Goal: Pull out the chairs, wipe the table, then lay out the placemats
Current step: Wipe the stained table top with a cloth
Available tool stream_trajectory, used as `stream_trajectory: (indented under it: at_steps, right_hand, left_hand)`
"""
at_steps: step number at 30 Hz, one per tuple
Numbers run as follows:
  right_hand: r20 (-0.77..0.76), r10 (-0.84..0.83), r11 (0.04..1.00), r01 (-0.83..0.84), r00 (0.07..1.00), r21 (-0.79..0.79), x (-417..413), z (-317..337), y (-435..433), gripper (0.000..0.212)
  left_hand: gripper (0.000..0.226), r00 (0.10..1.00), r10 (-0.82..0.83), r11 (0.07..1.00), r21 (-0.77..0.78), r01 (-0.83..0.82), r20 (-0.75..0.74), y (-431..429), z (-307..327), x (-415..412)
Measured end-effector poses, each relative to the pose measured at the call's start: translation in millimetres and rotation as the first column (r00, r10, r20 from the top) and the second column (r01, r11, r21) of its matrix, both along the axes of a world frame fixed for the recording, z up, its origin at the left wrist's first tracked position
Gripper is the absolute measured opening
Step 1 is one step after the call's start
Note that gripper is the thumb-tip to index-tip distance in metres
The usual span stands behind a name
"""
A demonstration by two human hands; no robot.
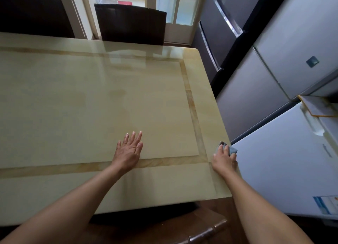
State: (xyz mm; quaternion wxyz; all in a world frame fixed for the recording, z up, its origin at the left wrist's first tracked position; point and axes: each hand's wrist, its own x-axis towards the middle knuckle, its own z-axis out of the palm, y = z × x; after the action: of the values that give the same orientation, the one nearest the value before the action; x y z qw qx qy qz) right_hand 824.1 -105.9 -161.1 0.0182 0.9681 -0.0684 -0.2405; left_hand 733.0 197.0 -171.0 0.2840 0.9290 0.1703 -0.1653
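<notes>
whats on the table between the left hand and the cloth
Nothing: in the head view, only bare table with its darker inlay band lies between the flat left hand and the grey-blue cloth under the right hand.

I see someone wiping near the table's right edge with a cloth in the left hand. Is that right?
Not quite. The cloth is under the right hand, not the left. The head view shows it near the right edge of the table, as you said. The left hand lies flat on the top and holds nothing.
</notes>
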Motion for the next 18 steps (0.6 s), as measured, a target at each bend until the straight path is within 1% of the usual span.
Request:
stream_trajectory:
  at_steps: [1, 3, 6, 8, 10, 12, 15, 18]
  right_hand:
    - [-0.022, 0.004, 1.0, -0.003, 1.0, 0.024, 1, 0, 7, 0.058]
    - [-0.061, 0.073, 0.996, -0.07, 0.995, 0.06, -3, -1, 27, 0.063]
    - [-0.079, 0.3, 0.951, -0.292, 0.951, 0.099, -23, -5, 78, 0.067]
    - [-0.075, 0.433, 0.894, -0.417, 0.898, 0.165, -46, -5, 122, 0.069]
    - [-0.075, 0.503, 0.845, -0.472, 0.861, 0.25, -79, 0, 164, 0.071]
    - [-0.043, 0.607, 0.765, -0.568, 0.794, 0.305, -116, 3, 196, 0.071]
    - [-0.037, 0.752, 0.633, -0.706, 0.658, 0.318, -150, 3, 215, 0.074]
    - [0.004, 0.807, 0.551, -0.756, 0.59, 0.355, -148, 7, 201, 0.068]
  left_hand:
    - [0.05, 1.0, 0.003, 1.0, -0.001, -0.003, -0.004, 1, 0, -2]
    - [0.05, 1.0, 0.015, 1.0, -0.001, -0.015, -0.011, 6, 0, -8]
    - [0.051, 0.999, 0.036, 0.999, -0.003, -0.036, -0.016, 10, -2, -15]
    - [0.051, 0.999, 0.049, 0.999, -0.001, -0.049, -0.014, 13, -2, -18]
    - [0.051, 0.998, 0.068, 0.998, 0.011, -0.068, -0.01, 18, -1, -23]
    - [0.051, 0.996, 0.084, 0.996, 0.025, -0.083, -0.01, 23, -1, -28]
    - [0.05, 0.995, 0.098, 0.995, 0.029, -0.097, -0.008, 28, 0, -36]
    - [0.05, 0.996, 0.093, 0.995, 0.032, -0.093, 0.002, 25, 2, -43]
